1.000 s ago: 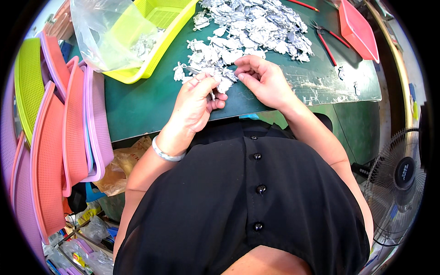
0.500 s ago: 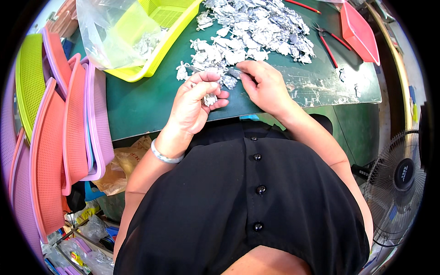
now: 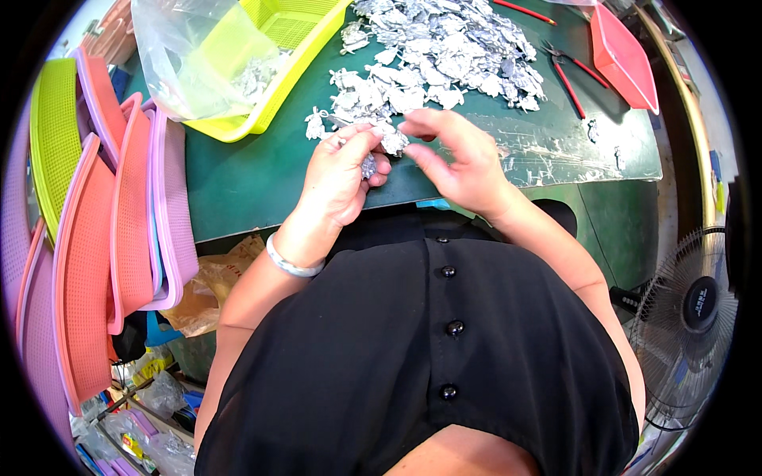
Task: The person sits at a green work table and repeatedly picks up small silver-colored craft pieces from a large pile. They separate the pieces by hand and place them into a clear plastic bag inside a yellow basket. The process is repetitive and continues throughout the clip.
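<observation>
My left hand (image 3: pixel 343 170) is closed on small silvery metal castings. Its thumb and forefinger pinch one casting (image 3: pixel 392 140), and another casting (image 3: pixel 368 166) shows under the curled fingers. Just to the right, my right hand (image 3: pixel 460 155) has thumb and forefinger apart, their tips close beside the pinched piece; I see nothing held in it. Beyond both hands a heap of similar silvery castings (image 3: pixel 452 59) covers the far middle of the green table (image 3: pixel 254 178). A loose casting (image 3: pixel 316 124) lies by the heap's left edge.
A yellow-green basket (image 3: pixel 294 75) with a clear plastic bag (image 3: pixel 198 63) stands far left. Coral and purple baskets (image 3: pixel 87 278) are stacked at the left. Red-handled pliers (image 3: pixel 573 75) and a pink tray (image 3: pixel 623 59) lie far right. A fan (image 3: pixel 690 317) stands right, below table level.
A casting from the heap's near edge has come into my left hand's pinch. My right hand has drawn slightly back from the heap and its fingers have parted.
</observation>
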A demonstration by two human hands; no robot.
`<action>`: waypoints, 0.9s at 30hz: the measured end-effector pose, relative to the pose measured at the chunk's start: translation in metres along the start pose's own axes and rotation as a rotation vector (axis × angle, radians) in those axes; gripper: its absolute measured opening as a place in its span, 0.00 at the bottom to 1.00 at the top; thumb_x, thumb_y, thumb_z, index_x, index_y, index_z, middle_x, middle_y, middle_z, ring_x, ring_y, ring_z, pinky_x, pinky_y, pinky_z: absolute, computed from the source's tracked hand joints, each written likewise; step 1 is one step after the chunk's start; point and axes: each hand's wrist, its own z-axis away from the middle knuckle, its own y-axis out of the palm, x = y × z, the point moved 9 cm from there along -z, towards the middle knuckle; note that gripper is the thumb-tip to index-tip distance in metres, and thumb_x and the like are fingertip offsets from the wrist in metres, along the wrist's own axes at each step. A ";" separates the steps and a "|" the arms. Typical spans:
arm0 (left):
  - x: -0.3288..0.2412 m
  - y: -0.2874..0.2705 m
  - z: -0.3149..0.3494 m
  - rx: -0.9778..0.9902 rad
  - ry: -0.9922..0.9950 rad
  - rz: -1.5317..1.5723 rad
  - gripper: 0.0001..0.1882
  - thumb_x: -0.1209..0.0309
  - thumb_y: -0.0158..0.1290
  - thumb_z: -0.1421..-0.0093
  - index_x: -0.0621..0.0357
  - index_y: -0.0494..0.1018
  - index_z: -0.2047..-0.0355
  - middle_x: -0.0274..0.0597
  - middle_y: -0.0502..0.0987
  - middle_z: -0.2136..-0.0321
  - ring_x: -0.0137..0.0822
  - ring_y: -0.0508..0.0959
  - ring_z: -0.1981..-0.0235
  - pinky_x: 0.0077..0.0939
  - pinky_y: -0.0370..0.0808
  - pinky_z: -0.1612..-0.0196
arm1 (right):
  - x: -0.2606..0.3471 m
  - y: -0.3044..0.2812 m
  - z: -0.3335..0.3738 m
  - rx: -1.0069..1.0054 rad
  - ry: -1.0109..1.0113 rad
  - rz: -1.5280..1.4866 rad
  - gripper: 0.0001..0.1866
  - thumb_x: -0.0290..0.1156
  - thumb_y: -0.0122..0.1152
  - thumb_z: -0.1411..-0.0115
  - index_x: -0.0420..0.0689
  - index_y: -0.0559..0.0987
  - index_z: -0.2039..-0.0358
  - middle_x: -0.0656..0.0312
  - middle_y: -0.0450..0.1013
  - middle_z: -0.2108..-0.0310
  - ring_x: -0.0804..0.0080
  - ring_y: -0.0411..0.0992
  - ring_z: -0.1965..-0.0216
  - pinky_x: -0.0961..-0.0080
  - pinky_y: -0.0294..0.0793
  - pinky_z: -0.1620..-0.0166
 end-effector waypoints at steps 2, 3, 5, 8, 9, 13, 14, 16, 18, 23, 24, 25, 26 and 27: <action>-0.003 -0.002 0.000 -0.002 0.007 -0.005 0.05 0.71 0.51 0.46 0.59 0.69 0.72 0.35 0.69 0.81 0.25 0.69 0.82 0.18 0.61 0.81 | -0.015 0.002 0.003 0.012 0.098 -0.003 0.20 0.19 0.59 0.53 0.39 0.70 0.57 0.58 0.73 0.67 0.70 0.73 0.64 0.77 0.72 0.63; -0.005 -0.002 0.001 -0.003 0.010 -0.008 0.05 0.71 0.51 0.46 0.59 0.69 0.72 0.35 0.69 0.81 0.26 0.69 0.82 0.18 0.61 0.81 | -0.020 0.005 0.005 0.044 0.138 0.032 0.20 0.19 0.59 0.53 0.39 0.70 0.57 0.58 0.72 0.67 0.69 0.73 0.64 0.77 0.72 0.63; -0.007 -0.003 0.003 -0.024 0.007 -0.018 0.05 0.71 0.51 0.46 0.59 0.69 0.72 0.35 0.69 0.81 0.25 0.69 0.82 0.18 0.61 0.81 | -0.025 0.014 0.005 0.144 0.208 0.118 0.22 0.23 0.60 0.54 0.40 0.69 0.56 0.58 0.71 0.66 0.65 0.71 0.64 0.74 0.70 0.61; -0.007 -0.005 0.004 -0.032 0.002 -0.025 0.04 0.71 0.50 0.46 0.59 0.69 0.72 0.35 0.69 0.80 0.25 0.69 0.82 0.18 0.61 0.81 | -0.017 0.023 0.003 0.165 0.067 0.218 0.24 0.26 0.63 0.57 0.40 0.68 0.57 0.55 0.70 0.68 0.58 0.67 0.65 0.67 0.67 0.61; -0.007 -0.006 0.004 -0.030 0.000 -0.026 0.04 0.71 0.50 0.45 0.59 0.69 0.72 0.34 0.69 0.80 0.25 0.69 0.82 0.18 0.61 0.81 | -0.015 0.025 0.002 0.178 0.047 0.239 0.25 0.27 0.63 0.59 0.39 0.68 0.57 0.54 0.69 0.68 0.57 0.66 0.65 0.67 0.66 0.60; -0.007 -0.006 0.006 -0.013 -0.010 -0.034 0.04 0.71 0.50 0.45 0.59 0.69 0.72 0.34 0.70 0.80 0.25 0.69 0.82 0.18 0.62 0.81 | -0.015 0.029 0.001 0.198 0.037 0.271 0.24 0.26 0.62 0.58 0.39 0.68 0.58 0.56 0.70 0.69 0.59 0.66 0.65 0.68 0.66 0.61; -0.006 -0.006 0.005 -0.009 -0.011 -0.034 0.04 0.71 0.50 0.45 0.59 0.70 0.72 0.34 0.70 0.79 0.25 0.69 0.82 0.18 0.62 0.81 | -0.017 0.029 0.001 0.194 0.048 0.272 0.24 0.25 0.62 0.58 0.40 0.68 0.57 0.57 0.70 0.69 0.60 0.66 0.66 0.69 0.66 0.61; -0.006 -0.007 0.005 -0.010 -0.017 -0.036 0.04 0.71 0.49 0.45 0.59 0.70 0.72 0.34 0.70 0.79 0.25 0.69 0.82 0.17 0.62 0.81 | -0.018 0.027 0.001 0.175 0.058 0.257 0.23 0.24 0.61 0.57 0.41 0.69 0.57 0.58 0.70 0.69 0.62 0.66 0.66 0.70 0.67 0.62; -0.005 -0.008 0.006 -0.022 -0.027 -0.041 0.04 0.71 0.49 0.45 0.59 0.69 0.72 0.34 0.70 0.79 0.25 0.69 0.82 0.17 0.63 0.81 | -0.017 0.024 0.001 0.146 0.055 0.227 0.23 0.22 0.60 0.57 0.42 0.69 0.57 0.59 0.69 0.71 0.63 0.66 0.67 0.71 0.67 0.63; -0.006 -0.011 0.006 -0.033 -0.031 -0.034 0.07 0.72 0.47 0.44 0.61 0.66 0.66 0.39 0.72 0.77 0.29 0.73 0.78 0.21 0.71 0.76 | -0.042 0.022 0.006 0.167 0.426 -0.077 0.21 0.19 0.58 0.54 0.43 0.70 0.57 0.65 0.68 0.73 0.79 0.65 0.72 0.81 0.66 0.67; -0.007 -0.010 0.008 -0.040 -0.032 -0.030 0.08 0.73 0.46 0.44 0.61 0.65 0.65 0.40 0.73 0.76 0.31 0.74 0.77 0.22 0.73 0.75 | -0.050 0.023 0.011 0.181 0.551 -0.185 0.20 0.18 0.57 0.53 0.43 0.70 0.57 0.66 0.68 0.74 0.82 0.65 0.73 0.83 0.66 0.68; -0.008 -0.008 0.009 -0.034 -0.028 -0.019 0.08 0.72 0.45 0.44 0.61 0.65 0.64 0.41 0.73 0.75 0.32 0.75 0.76 0.22 0.73 0.73 | -0.055 0.022 0.011 0.161 0.559 -0.255 0.19 0.18 0.56 0.51 0.41 0.69 0.57 0.68 0.68 0.73 0.87 0.64 0.74 0.87 0.65 0.68; -0.009 -0.005 0.010 -0.028 -0.024 -0.009 0.09 0.72 0.44 0.44 0.61 0.64 0.63 0.42 0.73 0.74 0.34 0.75 0.75 0.23 0.74 0.72 | -0.061 0.022 0.012 0.132 0.610 -0.372 0.19 0.17 0.56 0.51 0.40 0.69 0.57 0.68 0.68 0.73 0.86 0.65 0.73 0.87 0.66 0.68; -0.010 -0.003 0.011 -0.023 -0.020 0.001 0.10 0.72 0.43 0.44 0.61 0.64 0.62 0.44 0.74 0.73 0.35 0.75 0.74 0.23 0.74 0.71 | -0.066 0.023 0.013 0.103 0.660 -0.490 0.19 0.17 0.55 0.51 0.39 0.68 0.56 0.67 0.68 0.73 0.86 0.65 0.73 0.87 0.66 0.68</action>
